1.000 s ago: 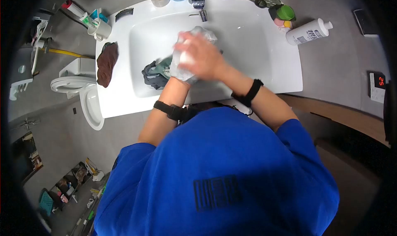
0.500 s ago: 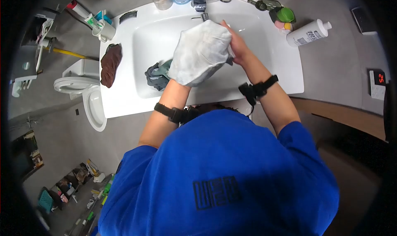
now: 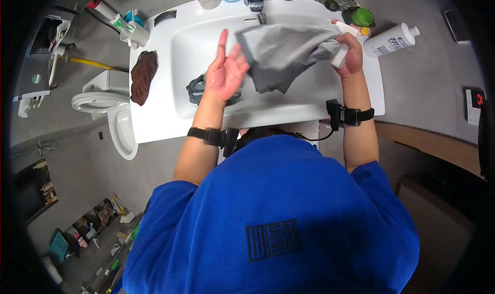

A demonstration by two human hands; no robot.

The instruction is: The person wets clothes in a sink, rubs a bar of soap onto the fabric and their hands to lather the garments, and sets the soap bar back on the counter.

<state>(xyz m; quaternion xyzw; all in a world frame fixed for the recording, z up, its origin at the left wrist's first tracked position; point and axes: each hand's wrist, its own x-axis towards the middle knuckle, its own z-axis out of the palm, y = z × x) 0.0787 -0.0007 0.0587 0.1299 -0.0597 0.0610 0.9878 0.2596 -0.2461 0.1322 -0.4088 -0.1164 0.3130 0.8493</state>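
Note:
A wet grey cloth (image 3: 289, 51) is stretched out over the white sink basin (image 3: 309, 95), partly smeared by motion. My right hand (image 3: 350, 56) grips its right end, along with a small white block (image 3: 339, 55) that looks like soap. At the cloth's left edge my left hand (image 3: 226, 72) is palm up, fingers spread, holding nothing. Beneath that hand a dark grey-green cloth (image 3: 196, 89) lies bunched in the basin. The faucet (image 3: 262, 18) is just behind the grey cloth.
A brown cloth (image 3: 144, 77) lies on the left rim, near a cup (image 3: 135, 36) with toothpaste and a black comb (image 3: 165, 16). A white bottle (image 3: 392, 40) lies at the right. Small containers line the back; a toilet (image 3: 124, 131) stands at the left.
The cloth has come off my left hand, which it covered like a bag, and is drawn to the right by my right hand. My left hand is now bare with spread fingers.

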